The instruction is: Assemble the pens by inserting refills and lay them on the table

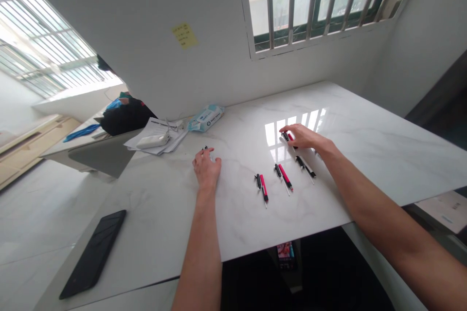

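My right hand (302, 137) is over the far part of the table, its thumb and fingers closed around pen parts, a black piece (285, 136) and a pink barrel. My left hand (206, 170) rests on the tabletop to the left, thumb apart from the curved fingers. Small dark pieces (206, 147) show just beyond its fingertips. Between the hands lie disassembled pens: a pink barrel (263, 186) beside a black piece (259, 181), another pink barrel (284, 174) with a black piece and thin white refill, and a black-and-white set (305, 167) nearest my right forearm.
A black phone (94, 252) lies at the left front of the marble-patterned table (233, 233). Papers with a white power strip (153, 141) and a blue wipes pack (206, 118) sit against the wall. A lit phone (285, 251) shows below the table's front edge.
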Available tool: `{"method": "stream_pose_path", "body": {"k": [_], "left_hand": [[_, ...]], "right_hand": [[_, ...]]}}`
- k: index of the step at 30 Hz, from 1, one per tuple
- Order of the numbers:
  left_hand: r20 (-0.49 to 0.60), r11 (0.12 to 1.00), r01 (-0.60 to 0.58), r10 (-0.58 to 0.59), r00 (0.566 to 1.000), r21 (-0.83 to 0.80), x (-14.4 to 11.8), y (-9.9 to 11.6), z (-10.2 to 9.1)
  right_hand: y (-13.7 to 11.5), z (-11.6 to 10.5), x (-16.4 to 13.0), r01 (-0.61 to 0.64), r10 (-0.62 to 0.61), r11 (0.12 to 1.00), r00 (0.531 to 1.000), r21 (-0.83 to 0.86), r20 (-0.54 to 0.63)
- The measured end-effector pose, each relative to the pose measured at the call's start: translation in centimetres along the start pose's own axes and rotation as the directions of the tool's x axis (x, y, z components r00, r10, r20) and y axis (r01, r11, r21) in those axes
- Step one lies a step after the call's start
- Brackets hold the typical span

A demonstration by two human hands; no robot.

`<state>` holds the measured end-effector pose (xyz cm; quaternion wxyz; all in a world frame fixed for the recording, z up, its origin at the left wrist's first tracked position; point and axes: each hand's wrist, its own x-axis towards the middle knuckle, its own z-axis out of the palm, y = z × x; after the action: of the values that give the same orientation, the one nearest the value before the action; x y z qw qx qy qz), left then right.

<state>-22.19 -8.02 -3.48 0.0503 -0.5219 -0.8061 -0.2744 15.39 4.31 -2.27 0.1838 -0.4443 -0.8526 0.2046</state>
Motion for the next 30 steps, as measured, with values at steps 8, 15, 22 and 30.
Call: {"method": "stream_pose_path", "body": {"k": [8,15,22,30], "left_hand": [[-0.017,1.000,0.021,-0.021,1.000,-0.016,0.0,0.5,-0.3],[-0.041,0.999,-0.019,0.017,0.999,-0.037,-0.1,1.0,-0.6],[-0.035,0.997,-0.058,0.056,0.998,-0.053,-0.4,2.0,-1.0],[0.005,0.962,-0.057,0.061,0.998,-0.267,-0.8,3.8,-1.5]], "right_hand": [[0.2,0.1,0.1,-0.014,0.014,1.000,1.000,0.007,0.006],[-0.6,0.0,-0.1,-0.016,0.017,1.000,0.999,-0.019,0.029],[0.5,0.6,0.2,0.008,-0.008,1.000,1.000,0.015,-0.018],[-1.4,0.6,0.4,0.065,-0.057,0.997,0.970,0.028,-0.237]]}}
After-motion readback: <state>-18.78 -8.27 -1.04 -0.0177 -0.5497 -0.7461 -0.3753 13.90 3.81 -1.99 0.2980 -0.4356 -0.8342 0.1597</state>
